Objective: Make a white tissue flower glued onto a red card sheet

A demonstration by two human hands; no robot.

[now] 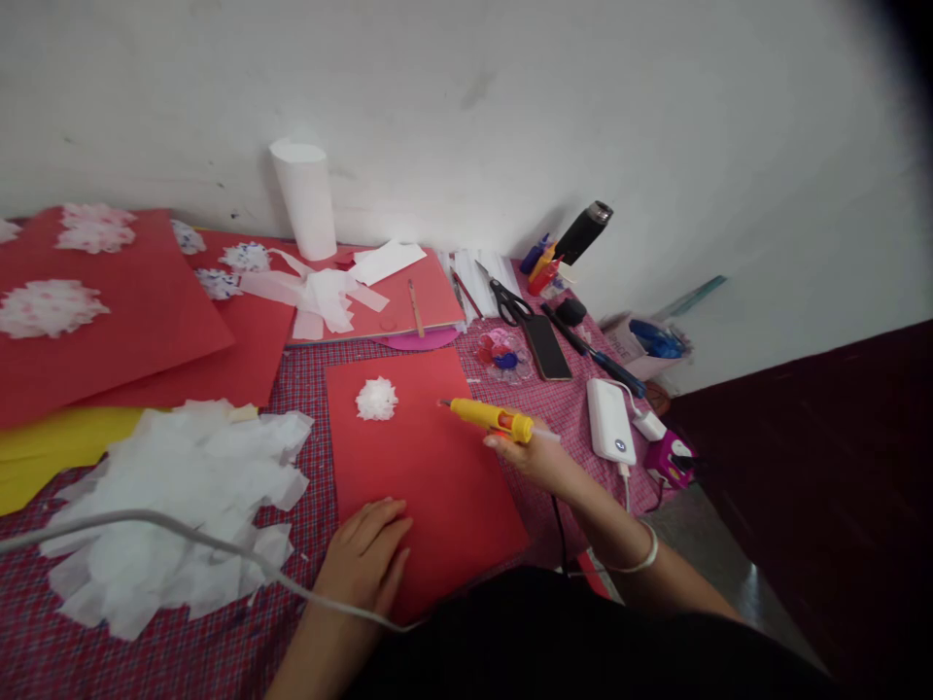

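In my right hand (535, 459) is a yellow hot glue gun (490, 416), its nozzle pointing left over a sheet of red paper (430, 467). A clear glue stick pokes out of its back end. My left hand (371, 559) lies flat on the lower left part of that sheet, fingers stretched out. One fluffy white paper flower (377, 399) sits on the upper left of the sheet. A large heap of white tissue paper squares (190, 496) covers the cloth to the left.
Red sheets with fluffy paper flowers (51, 309) lie far left. At the back stand a white paper roll (304, 199) and a black bottle (583, 231). Scissors (508, 299), a phone (546, 347) and a power bank (610, 420) lie right. A grey cable (219, 552) crosses the foreground.
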